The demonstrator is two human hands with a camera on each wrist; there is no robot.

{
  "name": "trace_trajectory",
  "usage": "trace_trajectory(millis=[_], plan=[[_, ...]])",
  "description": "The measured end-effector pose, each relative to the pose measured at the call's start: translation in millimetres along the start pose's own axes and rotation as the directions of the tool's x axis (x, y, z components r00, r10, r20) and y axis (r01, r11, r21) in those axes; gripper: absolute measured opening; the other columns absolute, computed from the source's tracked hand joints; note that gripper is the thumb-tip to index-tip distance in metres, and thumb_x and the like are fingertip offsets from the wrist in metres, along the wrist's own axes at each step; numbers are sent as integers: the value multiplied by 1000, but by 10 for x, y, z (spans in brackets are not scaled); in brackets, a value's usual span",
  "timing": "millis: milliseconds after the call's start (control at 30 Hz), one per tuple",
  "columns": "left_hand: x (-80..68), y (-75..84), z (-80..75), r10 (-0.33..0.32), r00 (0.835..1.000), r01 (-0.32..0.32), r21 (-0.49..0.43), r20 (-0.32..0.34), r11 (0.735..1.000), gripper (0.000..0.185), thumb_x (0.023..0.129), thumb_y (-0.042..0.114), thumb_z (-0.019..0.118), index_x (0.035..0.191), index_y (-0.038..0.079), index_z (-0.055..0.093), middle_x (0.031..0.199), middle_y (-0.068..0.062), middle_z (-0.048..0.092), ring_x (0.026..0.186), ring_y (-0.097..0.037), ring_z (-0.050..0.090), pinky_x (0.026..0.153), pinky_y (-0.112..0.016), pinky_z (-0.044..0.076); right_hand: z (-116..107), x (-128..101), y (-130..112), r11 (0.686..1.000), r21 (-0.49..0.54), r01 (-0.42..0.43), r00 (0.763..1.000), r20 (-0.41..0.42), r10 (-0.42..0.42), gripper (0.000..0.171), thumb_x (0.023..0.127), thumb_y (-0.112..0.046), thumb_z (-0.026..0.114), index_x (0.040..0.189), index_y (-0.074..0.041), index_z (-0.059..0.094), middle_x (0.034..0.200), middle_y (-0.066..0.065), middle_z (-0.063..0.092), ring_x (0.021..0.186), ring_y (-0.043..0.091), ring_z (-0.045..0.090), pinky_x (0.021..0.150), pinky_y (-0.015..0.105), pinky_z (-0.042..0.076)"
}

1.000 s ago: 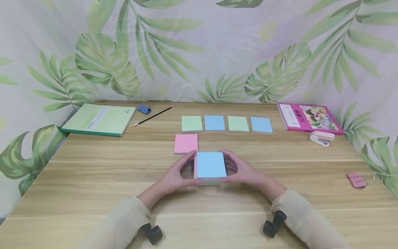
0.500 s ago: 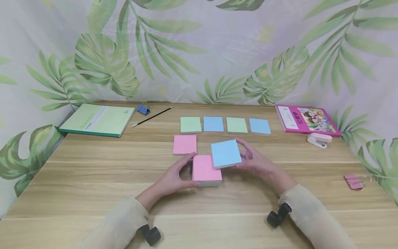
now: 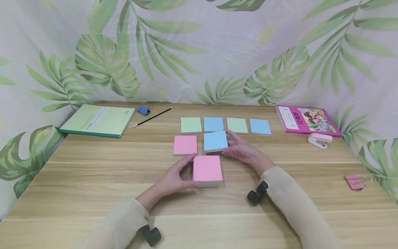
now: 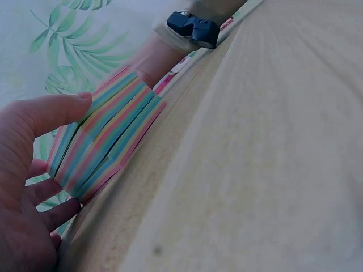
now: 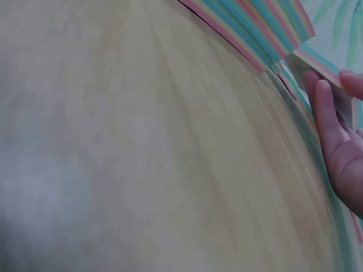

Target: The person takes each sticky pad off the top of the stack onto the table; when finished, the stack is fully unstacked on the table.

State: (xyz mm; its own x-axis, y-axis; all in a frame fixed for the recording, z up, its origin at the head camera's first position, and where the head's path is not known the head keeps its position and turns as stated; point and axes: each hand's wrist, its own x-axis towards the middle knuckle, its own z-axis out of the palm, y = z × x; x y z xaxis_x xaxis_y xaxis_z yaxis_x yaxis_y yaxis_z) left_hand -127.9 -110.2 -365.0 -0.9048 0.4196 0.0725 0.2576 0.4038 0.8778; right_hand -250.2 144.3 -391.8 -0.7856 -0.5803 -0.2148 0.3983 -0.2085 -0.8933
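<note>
In the head view my left hand point(image 3: 171, 177) grips the left side of a stack of sticky note pads point(image 3: 207, 169) with a pink top. Its striped edges point(image 4: 105, 136) show in the left wrist view, with the thumb and fingers on either side. My right hand point(image 3: 244, 149) pinches a blue-topped sticky note pad point(image 3: 215, 140) by its right edge, just beyond the stack. This pad is held raised and slightly tilted, and the right wrist view shows its grey underside between thumb and fingers. A pink-topped pad point(image 3: 185, 144) lies to its left.
Behind lies a row of pads: green point(image 3: 191, 125), blue point(image 3: 213, 123), green point(image 3: 237, 125), blue point(image 3: 260, 126). Notebook point(image 3: 97, 120), blue binder clip point(image 3: 143, 110) and pencil point(image 3: 153, 117) lie left. Pink book point(image 3: 308, 120), stapler point(image 3: 320, 140) and pink binder clip point(image 3: 353, 182) lie right.
My right hand has lifted the blue-topped pad off the stack and carried it away, first rightward, then left and toward the back row. The left hand stays at the stack, whose pink top is now exposed.
</note>
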Motion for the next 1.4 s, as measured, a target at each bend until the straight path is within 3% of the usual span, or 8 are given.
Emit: trace_trajectory(millis=[133, 333, 567, 900, 1000, 1167, 1267, 1400], plan=[[2, -5, -4, 4, 1000, -4, -1, 0, 1000, 80, 69, 18, 73, 134, 9, 29, 134, -11, 31, 124, -23, 23, 100, -42, 17, 34, 56, 7, 997, -64, -30, 999, -24, 28, 87, 75, 21, 46, 139, -23, 7, 131, 26, 25, 91, 26, 54, 82, 34, 44], [9, 0, -3, 6, 1000, -6, -2, 1, 1000, 80, 68, 18, 73, 134, 8, 29, 134, -11, 31, 123, -23, 24, 100, -41, 18, 90, 76, -15, 987, -147, -62, 997, -45, 56, 90, 74, 23, 46, 139, -19, 1, 125, 33, 30, 81, 26, 57, 82, 40, 43], [12, 9, 9, -7, 1000, 7, -7, 4, 1000, 80, 68, 18, 73, 134, 7, 29, 134, -11, 31, 124, -23, 23, 100, -42, 18, 16, 6, -94, 962, -255, -99, 995, -12, 99, 82, 78, 17, 48, 139, -15, 3, 118, 31, 36, 89, 27, 56, 84, 40, 41], [13, -20, 12, -10, 1000, 10, -14, -1, 1000, 80, 68, 18, 73, 134, 9, 30, 134, -10, 30, 124, -23, 23, 100, -42, 18, -61, -272, -232, 950, -311, -8, 999, 41, 22, 70, 81, 8, 51, 137, -5, 12, 124, 32, 33, 104, 35, 46, 90, 42, 35], [10, -7, 7, -8, 1000, 8, -13, -7, 1000, 79, 68, 17, 74, 134, 7, 30, 135, -11, 30, 124, -24, 22, 100, -43, 17, 10, -360, -211, 931, -363, 43, 995, 99, -7, 71, 80, 3, 55, 137, -6, 15, 126, 29, 33, 109, 36, 42, 91, 41, 35], [9, 15, 0, -12, 1000, 12, -18, -5, 1000, 79, 68, 16, 73, 134, 7, 30, 134, -11, 30, 124, -24, 22, 100, -42, 17, 224, -480, -84, 870, -475, 131, 973, 230, -21, 76, 78, -3, 61, 137, -5, 14, 128, 24, 32, 116, 36, 33, 91, 41, 34], [7, 20, -2, -20, 1000, 20, -13, -3, 1000, 79, 68, 17, 73, 134, 8, 30, 134, -11, 30, 124, -24, 22, 100, -43, 17, 330, -501, 2, 833, -532, 151, 967, 253, -14, 80, 75, -6, 64, 137, -6, 13, 130, 20, 31, 118, 32, 32, 94, 42, 30], [6, 17, -6, -23, 1000, 23, -11, 0, 1000, 79, 68, 18, 73, 134, 8, 30, 134, -11, 31, 124, -24, 22, 99, -44, 18, 403, -494, 112, 813, -560, 160, 967, 252, -16, 88, 72, -10, 70, 138, -7, 11, 132, 19, 27, 118, 30, 31, 96, 40, 27]])
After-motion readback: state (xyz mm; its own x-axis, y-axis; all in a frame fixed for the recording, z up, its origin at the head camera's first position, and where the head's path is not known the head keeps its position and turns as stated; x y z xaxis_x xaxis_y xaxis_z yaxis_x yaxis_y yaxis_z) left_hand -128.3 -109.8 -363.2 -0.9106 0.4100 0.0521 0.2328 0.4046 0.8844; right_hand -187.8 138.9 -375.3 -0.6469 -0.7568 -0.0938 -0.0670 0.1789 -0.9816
